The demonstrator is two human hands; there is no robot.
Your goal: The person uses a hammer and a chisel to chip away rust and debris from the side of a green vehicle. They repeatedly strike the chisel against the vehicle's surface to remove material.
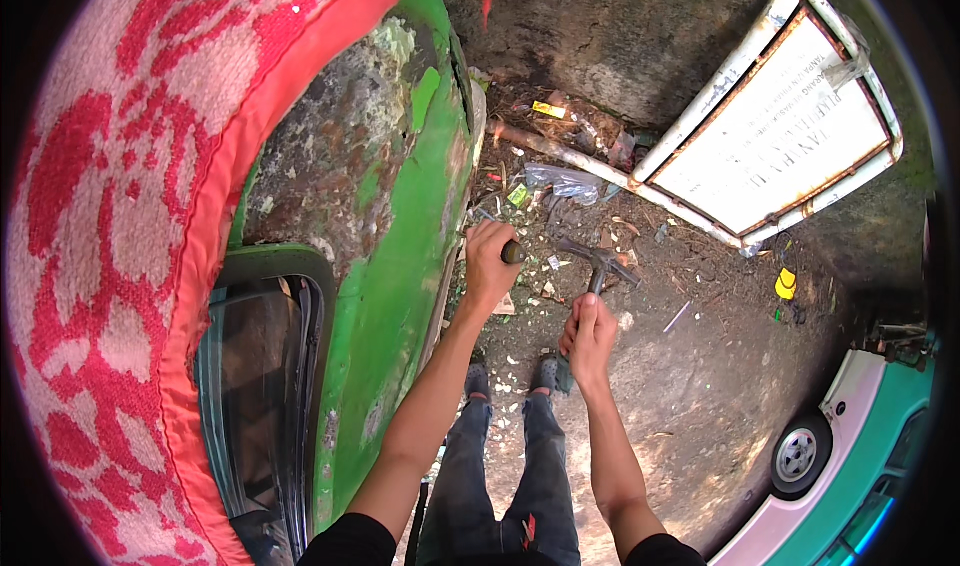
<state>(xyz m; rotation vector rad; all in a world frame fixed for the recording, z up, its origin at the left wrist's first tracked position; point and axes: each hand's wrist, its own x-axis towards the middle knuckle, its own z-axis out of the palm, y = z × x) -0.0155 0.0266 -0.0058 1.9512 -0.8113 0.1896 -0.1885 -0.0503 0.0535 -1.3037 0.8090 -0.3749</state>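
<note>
My left hand (488,264) grips a tool by its dark round handle (514,252) at the edge of a green vehicle body (395,296), whose paint is stripped to a mottled, rusty patch (310,151). The tool's working end is hidden. A little to the right, my right hand (590,331) is wrapped round the shaft of a hammer (600,266), its metal head just right of my left hand. Pale flakes (505,361) lie on the ground below, around my feet.
A red-and-white blanket (110,216) drapes along the left above a dark-glazed window (250,366). A rusty framed sign (765,136) leans against the back wall (580,36), with litter (565,181) at its foot. A pink-and-teal vehicle (860,416) stands at lower right.
</note>
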